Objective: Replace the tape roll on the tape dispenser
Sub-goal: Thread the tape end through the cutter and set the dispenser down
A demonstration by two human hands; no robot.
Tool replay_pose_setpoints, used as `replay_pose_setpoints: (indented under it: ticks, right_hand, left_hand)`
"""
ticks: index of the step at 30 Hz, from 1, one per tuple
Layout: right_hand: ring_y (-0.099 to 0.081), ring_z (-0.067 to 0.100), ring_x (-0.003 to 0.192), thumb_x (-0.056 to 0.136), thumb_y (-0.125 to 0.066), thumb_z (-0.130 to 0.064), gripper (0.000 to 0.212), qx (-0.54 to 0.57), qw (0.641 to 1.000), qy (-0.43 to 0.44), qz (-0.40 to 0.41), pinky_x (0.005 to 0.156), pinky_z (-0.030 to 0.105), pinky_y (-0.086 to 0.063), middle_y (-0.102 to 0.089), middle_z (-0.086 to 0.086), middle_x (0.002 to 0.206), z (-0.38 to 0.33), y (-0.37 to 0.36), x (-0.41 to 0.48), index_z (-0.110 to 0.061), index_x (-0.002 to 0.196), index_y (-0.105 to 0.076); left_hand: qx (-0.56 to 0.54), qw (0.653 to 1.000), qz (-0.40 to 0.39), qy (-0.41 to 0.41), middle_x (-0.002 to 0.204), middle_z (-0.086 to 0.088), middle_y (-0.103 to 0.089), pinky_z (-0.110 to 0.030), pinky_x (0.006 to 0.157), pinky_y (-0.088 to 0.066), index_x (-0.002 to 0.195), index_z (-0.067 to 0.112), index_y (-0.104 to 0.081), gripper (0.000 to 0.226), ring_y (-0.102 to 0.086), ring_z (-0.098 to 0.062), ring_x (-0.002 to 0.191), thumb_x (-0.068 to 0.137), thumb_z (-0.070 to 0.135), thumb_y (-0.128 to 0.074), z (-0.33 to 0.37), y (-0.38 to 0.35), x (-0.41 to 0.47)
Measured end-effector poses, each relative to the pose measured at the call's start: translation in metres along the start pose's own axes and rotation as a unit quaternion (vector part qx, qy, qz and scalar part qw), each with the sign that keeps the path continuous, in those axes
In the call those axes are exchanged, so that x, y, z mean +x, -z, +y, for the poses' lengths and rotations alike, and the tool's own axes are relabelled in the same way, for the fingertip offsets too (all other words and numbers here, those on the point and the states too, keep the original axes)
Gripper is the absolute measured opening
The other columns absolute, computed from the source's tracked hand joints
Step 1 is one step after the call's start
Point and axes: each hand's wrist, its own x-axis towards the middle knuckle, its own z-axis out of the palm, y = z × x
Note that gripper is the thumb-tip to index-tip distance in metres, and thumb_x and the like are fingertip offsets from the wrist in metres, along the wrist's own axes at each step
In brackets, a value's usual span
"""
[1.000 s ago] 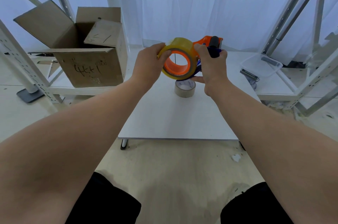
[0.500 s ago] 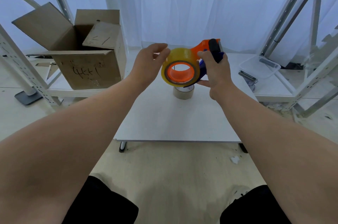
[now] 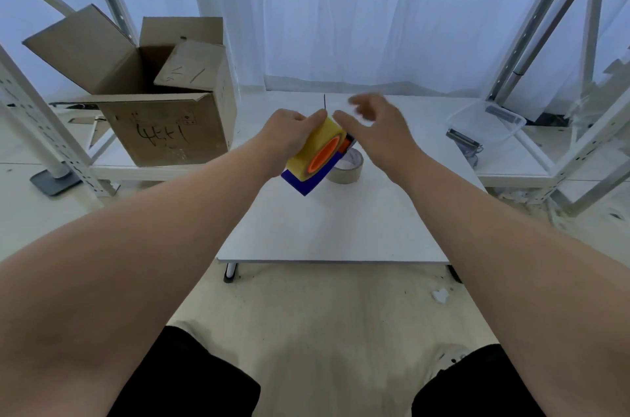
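Note:
My left hand grips the yellowish tape roll seated on the orange hub of the tape dispenser, whose blue plate points down toward me above the white table. The dispenser's handle is hidden behind the roll and my hands. My right hand hovers just right of the roll, fingers spread and blurred, holding nothing. A nearly used-up roll with a pale brown core lies flat on the table right behind the dispenser.
An open cardboard box stands on the low shelf at left. A clear plastic tub and a small metal part sit on the shelf at right. White shelf uprights flank both sides.
My right hand has let go of the dispenser handle and opened. My left hand has taken hold of the roll, and the dispenser has tipped and dropped lower toward the table.

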Motion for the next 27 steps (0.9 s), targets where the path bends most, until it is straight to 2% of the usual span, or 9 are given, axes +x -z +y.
replay_pose_setpoints:
  ticks: [2,3,7,9,12,16,20,22,27]
  right_hand:
    - [-0.053,0.015,0.109,0.084,-0.067,-0.041,0.053,-0.002,0.994,-0.007,-0.111,0.096,0.033,-0.049,-0.050,-0.005,0.116,-0.002,-0.003,-0.005,-0.018,0.129,-0.050]
    - [-0.052,0.015,0.109,0.082,-0.069,-0.041,0.058,-0.010,0.991,-0.008,-0.135,0.093,0.031,-0.049,-0.048,-0.007,0.116,-0.001,-0.004,-0.006,-0.020,0.131,-0.046]
    - [-0.052,0.014,0.105,0.080,-0.072,-0.037,0.061,0.032,0.991,-0.026,-0.130,0.077,0.020,-0.047,-0.048,-0.005,0.117,0.004,-0.001,-0.004,-0.023,0.132,-0.045]
    - [-0.051,0.013,0.108,0.081,-0.072,-0.035,0.058,0.060,0.989,-0.043,-0.130,0.070,0.014,-0.043,-0.050,-0.002,0.124,0.008,0.003,-0.002,-0.024,0.132,-0.049]
    - [-0.048,0.010,0.115,0.082,-0.072,-0.033,0.057,0.087,0.985,-0.051,-0.137,0.071,0.011,-0.040,-0.051,-0.002,0.129,0.014,0.005,-0.002,-0.024,0.134,-0.051]
    - [-0.054,0.007,0.109,0.085,-0.069,-0.026,0.049,0.129,0.980,-0.072,-0.132,0.068,0.010,-0.045,-0.055,-0.003,0.128,0.017,0.010,0.000,-0.023,0.132,-0.055]
    - [-0.058,0.001,0.093,0.093,-0.059,-0.024,0.033,0.115,0.988,-0.051,-0.095,0.068,0.009,-0.047,-0.060,-0.006,0.113,0.018,0.013,0.001,-0.017,0.124,-0.061]
    - [-0.059,0.001,0.092,0.093,-0.059,-0.024,0.031,0.102,0.989,-0.043,-0.097,0.068,0.009,-0.049,-0.062,-0.003,0.114,0.018,0.014,0.001,-0.017,0.123,-0.062]
    - [-0.053,0.010,0.110,0.088,-0.066,-0.029,0.041,0.067,0.990,-0.021,-0.118,0.075,0.013,-0.044,-0.056,-0.003,0.121,0.016,0.012,0.000,-0.022,0.128,-0.059]
  left_hand:
    - [-0.017,1.000,-0.013,0.003,0.115,-0.004,-0.058,-0.038,0.091,-0.047,0.119,0.012,-0.056,0.052,-0.055,-0.026,0.104,0.087,0.053,-0.054,-0.002,0.003,0.000]
    - [-0.028,0.999,-0.019,0.003,0.119,-0.005,-0.059,-0.041,0.096,-0.047,0.119,0.012,-0.056,0.051,-0.055,-0.027,0.107,0.087,0.052,-0.055,-0.002,0.004,0.001]
    - [-0.059,0.997,-0.056,-0.010,0.120,-0.003,-0.058,-0.039,0.096,-0.047,0.111,0.015,-0.056,0.039,-0.054,-0.026,0.109,0.087,0.046,-0.059,-0.002,0.008,0.000]
    - [-0.071,0.994,-0.084,-0.019,0.119,-0.003,-0.061,-0.039,0.096,-0.047,0.112,0.012,-0.058,0.042,-0.057,-0.026,0.109,0.085,0.044,-0.062,-0.003,0.011,-0.001]
    - [-0.077,0.991,-0.108,-0.022,0.120,-0.006,-0.062,-0.046,0.099,-0.048,0.123,0.012,-0.055,0.048,-0.060,-0.029,0.109,0.085,0.041,-0.063,-0.005,0.013,-0.003]
    - [-0.094,0.988,-0.122,-0.032,0.119,-0.012,-0.062,-0.042,0.098,-0.047,0.107,0.014,-0.058,0.020,-0.060,-0.029,0.109,0.094,0.026,-0.051,-0.001,0.012,-0.006]
    - [-0.087,0.990,-0.113,-0.022,0.120,-0.015,-0.061,-0.046,0.101,-0.046,0.117,0.004,-0.056,0.036,-0.059,-0.032,0.110,0.088,0.023,-0.049,-0.001,0.008,-0.007]
    - [-0.087,0.991,-0.096,-0.024,0.111,-0.015,-0.060,-0.044,0.096,-0.048,0.108,0.002,-0.057,0.033,-0.059,-0.030,0.100,0.082,0.023,-0.051,-0.002,0.006,-0.005]
    - [-0.087,0.995,-0.040,-0.006,0.099,-0.009,-0.058,-0.035,0.080,-0.047,0.090,0.012,-0.055,0.015,-0.054,-0.025,0.089,0.085,0.025,-0.051,0.002,0.000,-0.002]
